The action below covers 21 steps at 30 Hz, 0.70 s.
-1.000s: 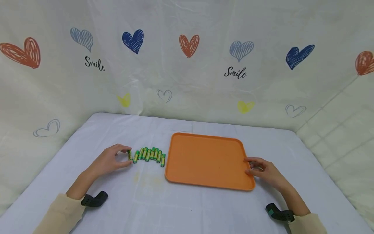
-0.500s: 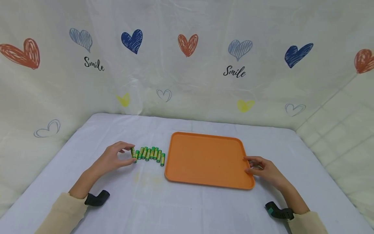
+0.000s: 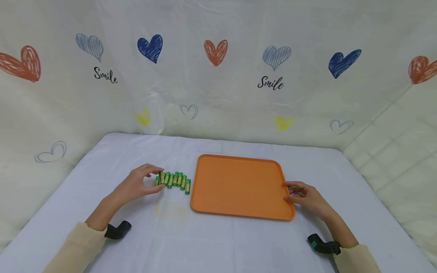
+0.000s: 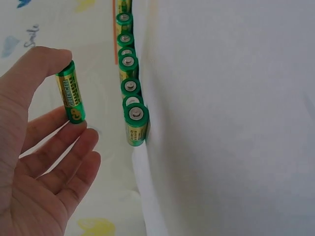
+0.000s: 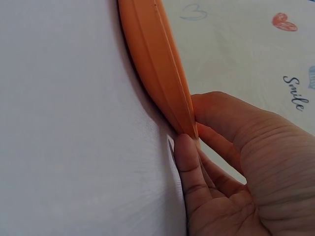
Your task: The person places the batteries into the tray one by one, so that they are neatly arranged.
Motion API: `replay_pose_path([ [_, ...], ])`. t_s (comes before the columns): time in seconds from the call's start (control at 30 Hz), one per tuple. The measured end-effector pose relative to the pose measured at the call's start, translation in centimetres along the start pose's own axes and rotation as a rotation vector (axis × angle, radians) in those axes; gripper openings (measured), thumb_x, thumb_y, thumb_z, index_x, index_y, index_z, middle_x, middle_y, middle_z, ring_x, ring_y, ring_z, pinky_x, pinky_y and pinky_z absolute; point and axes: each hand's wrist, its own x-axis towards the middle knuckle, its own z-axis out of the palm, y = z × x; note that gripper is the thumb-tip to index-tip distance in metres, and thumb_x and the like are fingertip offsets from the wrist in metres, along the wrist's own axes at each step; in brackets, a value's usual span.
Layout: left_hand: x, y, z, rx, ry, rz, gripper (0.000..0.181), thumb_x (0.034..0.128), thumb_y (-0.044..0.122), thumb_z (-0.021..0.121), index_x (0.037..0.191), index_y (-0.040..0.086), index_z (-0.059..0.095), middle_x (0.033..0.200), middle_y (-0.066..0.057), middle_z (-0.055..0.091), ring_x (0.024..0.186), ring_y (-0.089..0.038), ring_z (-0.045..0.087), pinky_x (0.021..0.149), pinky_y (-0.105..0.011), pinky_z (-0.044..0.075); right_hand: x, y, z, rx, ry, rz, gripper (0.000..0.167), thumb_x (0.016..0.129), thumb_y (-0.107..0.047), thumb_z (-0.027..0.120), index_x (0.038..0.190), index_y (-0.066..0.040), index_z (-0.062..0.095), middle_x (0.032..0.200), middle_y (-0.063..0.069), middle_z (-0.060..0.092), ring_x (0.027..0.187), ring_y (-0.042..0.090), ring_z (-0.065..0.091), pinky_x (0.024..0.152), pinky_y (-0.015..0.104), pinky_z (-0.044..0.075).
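Note:
Between thumb and fingertip, my left hand (image 3: pixel 135 185) pinches a green and gold battery (image 4: pixel 71 96), held raised above the cloth. In the head view it overlaps the left end of a row of similar batteries (image 3: pixel 179 179) lying side by side; the left wrist view shows that row (image 4: pixel 136 123) apart from the held one, with the near ends toward the camera. To the right of the row lies a shallow orange tray (image 3: pixel 237 185) with nothing in it. My right hand (image 3: pixel 307 198) grips the tray's right rim, its thumb and fingers on opposite sides in the right wrist view.
A white cloth (image 3: pixel 191 239) covers the table. Behind it hangs a pale sheet (image 3: pixel 239 98) printed with hearts and the word "Smile". Black wrist straps (image 3: pixel 117 230) are worn on both arms.
My left hand has moved right with the battery, from beside the row's left end to over it. The right hand keeps hold of the tray, and the head view has shifted slightly.

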Motion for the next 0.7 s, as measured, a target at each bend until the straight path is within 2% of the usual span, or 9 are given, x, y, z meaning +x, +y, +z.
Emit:
replay_pose_path([
  [0.17,0.5,0.5,0.2,-0.009,-0.022,0.019,0.048,0.0757,0.012,0.083,0.118,-0.001,0.064,0.11,-0.01,0.065,0.097,-0.029,0.062,0.079,-0.045,0.054,0.1,0.1,0.0,0.006,0.004,-0.016,0.049,0.088,-0.016,0.074,0.131,0.001,0.058,0.112,0.016,0.061,0.091,0.006,0.054,0.074,0.019,0.049],
  [0.33,1.1,1.0,0.6,-0.004,-0.036,0.01,0.048,0.0757,0.014,0.084,0.118,0.002,0.065,0.11,-0.008,0.065,0.097,-0.027,0.062,0.08,-0.045,0.054,0.0,0.3,0.0,0.011,0.006,-0.024,0.048,0.088,-0.016,0.074,0.13,0.001,0.059,0.111,0.016,0.061,0.091,0.006,0.054,0.074,0.019,0.049],
  [0.7,3.7,2.6,0.5,-0.034,-0.094,0.005,0.049,0.0787,0.021,0.083,0.122,0.007,0.064,0.114,-0.004,0.064,0.102,-0.03,0.061,0.085,-0.049,0.053,0.0,0.3,0.0,-0.001,0.002,0.0,0.049,0.088,-0.019,0.074,0.131,-0.001,0.059,0.114,0.015,0.061,0.093,0.009,0.055,0.075,0.02,0.049],
])
